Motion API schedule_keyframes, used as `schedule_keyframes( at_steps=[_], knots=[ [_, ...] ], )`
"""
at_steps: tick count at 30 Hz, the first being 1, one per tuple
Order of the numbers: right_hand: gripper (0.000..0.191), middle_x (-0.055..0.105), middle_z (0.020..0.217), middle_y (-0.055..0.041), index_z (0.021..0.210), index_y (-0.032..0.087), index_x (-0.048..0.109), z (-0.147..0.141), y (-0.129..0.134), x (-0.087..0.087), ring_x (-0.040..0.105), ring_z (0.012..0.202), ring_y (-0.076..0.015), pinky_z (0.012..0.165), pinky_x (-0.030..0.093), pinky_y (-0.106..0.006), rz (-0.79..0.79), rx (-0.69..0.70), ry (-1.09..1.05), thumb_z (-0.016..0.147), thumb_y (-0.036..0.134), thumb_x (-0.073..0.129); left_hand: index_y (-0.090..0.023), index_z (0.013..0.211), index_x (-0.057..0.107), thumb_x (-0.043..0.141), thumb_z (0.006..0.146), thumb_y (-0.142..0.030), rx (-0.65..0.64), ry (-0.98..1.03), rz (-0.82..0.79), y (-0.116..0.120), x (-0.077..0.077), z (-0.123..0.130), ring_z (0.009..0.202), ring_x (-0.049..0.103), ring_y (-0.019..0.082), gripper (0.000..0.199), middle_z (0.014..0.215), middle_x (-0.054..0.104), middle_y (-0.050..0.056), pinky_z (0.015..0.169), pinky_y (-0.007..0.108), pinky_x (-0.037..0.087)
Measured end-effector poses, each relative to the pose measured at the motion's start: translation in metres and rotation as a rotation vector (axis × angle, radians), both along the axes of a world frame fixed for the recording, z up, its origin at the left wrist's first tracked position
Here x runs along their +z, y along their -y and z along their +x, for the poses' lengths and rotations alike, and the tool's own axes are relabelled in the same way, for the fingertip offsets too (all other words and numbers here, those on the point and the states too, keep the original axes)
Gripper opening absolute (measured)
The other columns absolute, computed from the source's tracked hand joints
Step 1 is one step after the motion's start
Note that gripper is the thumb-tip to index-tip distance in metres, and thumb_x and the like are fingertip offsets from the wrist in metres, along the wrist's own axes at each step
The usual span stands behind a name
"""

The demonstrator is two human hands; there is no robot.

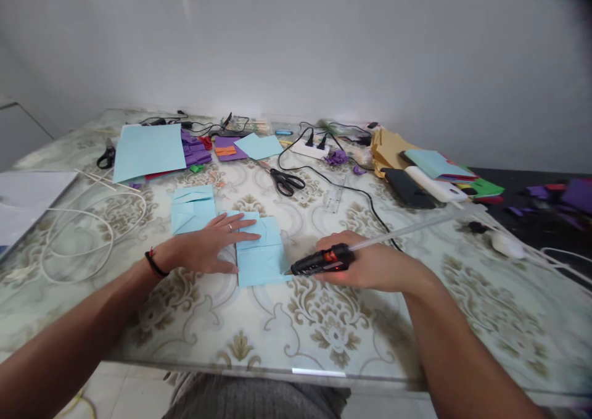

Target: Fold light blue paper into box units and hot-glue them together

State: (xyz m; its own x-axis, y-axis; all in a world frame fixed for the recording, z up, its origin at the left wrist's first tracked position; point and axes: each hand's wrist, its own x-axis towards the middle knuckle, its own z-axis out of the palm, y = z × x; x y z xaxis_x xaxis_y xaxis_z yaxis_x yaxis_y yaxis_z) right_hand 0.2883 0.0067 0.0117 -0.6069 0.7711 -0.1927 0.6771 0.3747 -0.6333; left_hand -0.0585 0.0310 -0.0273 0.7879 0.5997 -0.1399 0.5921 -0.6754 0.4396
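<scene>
My right hand [370, 263] is wrapped round a black glue gun [319, 261] with a clear glue stick out of its back. The nozzle tip meets the lower right corner of a folded light blue paper [263, 263]. My left hand [217, 240] lies with fingers spread over the left part of the blue paper, thumb beside its left edge. Another folded blue paper piece [193, 206] lies up and left of that hand.
Black-handled scissors [287, 181] and a clear ruler [333, 198] lie beyond the hands. A power strip [309, 147] stands at the back, its black cable curving rightward. Blue sheets [150, 152] are back left, a white cable [111, 234] left, a phone [407, 187] right.
</scene>
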Motion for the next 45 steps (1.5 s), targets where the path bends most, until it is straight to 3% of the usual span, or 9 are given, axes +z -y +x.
schedule_keyframes(
  at_steps=[4,9,13,19,32,40,45],
  knots=[
    [0.025,0.061,0.066,0.0022,0.071,0.021,0.061,-0.009,-0.001,-0.001,0.053,0.059,-0.0142,0.055,0.039,-0.026,0.018,0.010,-0.044,0.083,0.039,0.074,-0.034,0.159,0.039,0.070,0.091,-0.049,-0.007,-0.003,0.007,0.000,-0.001,0.000,0.160,0.012,0.042,0.076,0.174,0.021,0.008,0.126,0.068,0.006],
    [0.032,0.051,0.065,0.0022,0.066,0.021,0.051,-0.032,0.000,-0.011,0.051,0.064,-0.0148,0.066,0.041,-0.029,0.233,0.089,-0.215,0.089,0.035,0.068,-0.035,0.160,0.037,0.069,0.092,-0.049,-0.013,-0.015,0.019,-0.001,-0.004,-0.002,0.160,0.010,0.040,0.076,0.174,0.019,0.006,0.127,0.066,0.006],
    [0.032,0.048,0.063,0.0035,0.065,0.022,0.048,-0.047,0.004,-0.018,0.050,0.064,-0.0147,0.071,0.042,-0.029,0.309,0.121,-0.267,0.090,0.029,0.066,-0.037,0.159,0.038,0.069,0.092,-0.051,-0.009,0.021,0.017,-0.001,-0.006,-0.003,0.160,0.013,0.041,0.075,0.173,0.022,0.006,0.126,0.067,0.008],
    [0.026,0.058,0.068,0.0023,0.069,0.021,0.052,-0.053,0.008,-0.020,0.056,0.070,-0.0162,0.076,0.042,-0.031,0.321,0.113,-0.190,0.090,0.025,0.066,-0.036,0.158,0.039,0.071,0.092,-0.048,-0.021,0.042,0.018,0.000,-0.005,-0.003,0.160,0.014,0.041,0.074,0.173,0.024,0.007,0.126,0.066,0.009],
    [0.026,0.060,0.067,0.0019,0.068,0.020,0.054,-0.055,0.008,-0.027,0.059,0.072,-0.0163,0.073,0.037,-0.031,0.401,0.160,-0.137,0.090,0.023,0.067,-0.033,0.157,0.041,0.071,0.091,-0.049,-0.021,0.015,0.021,-0.001,-0.004,-0.001,0.160,0.013,0.041,0.075,0.173,0.023,0.010,0.126,0.067,0.008],
    [0.009,0.067,0.073,0.0005,0.082,0.021,0.070,-0.055,0.012,-0.022,0.060,0.071,-0.0161,0.073,0.039,-0.030,0.345,0.228,-0.164,0.089,0.021,0.066,-0.035,0.157,0.042,0.070,0.091,-0.053,-0.016,0.036,0.007,-0.002,-0.005,-0.001,0.159,0.014,0.041,0.074,0.173,0.025,0.008,0.125,0.068,0.008],
    [0.010,0.069,0.073,0.0003,0.077,0.021,0.067,-0.046,0.011,-0.016,0.060,0.068,-0.0156,0.074,0.040,-0.031,0.314,0.256,-0.131,0.087,0.020,0.068,-0.033,0.157,0.041,0.071,0.091,-0.051,-0.011,0.009,-0.003,-0.001,-0.003,0.000,0.160,0.013,0.041,0.075,0.173,0.023,0.009,0.125,0.068,0.008]
  ],
)
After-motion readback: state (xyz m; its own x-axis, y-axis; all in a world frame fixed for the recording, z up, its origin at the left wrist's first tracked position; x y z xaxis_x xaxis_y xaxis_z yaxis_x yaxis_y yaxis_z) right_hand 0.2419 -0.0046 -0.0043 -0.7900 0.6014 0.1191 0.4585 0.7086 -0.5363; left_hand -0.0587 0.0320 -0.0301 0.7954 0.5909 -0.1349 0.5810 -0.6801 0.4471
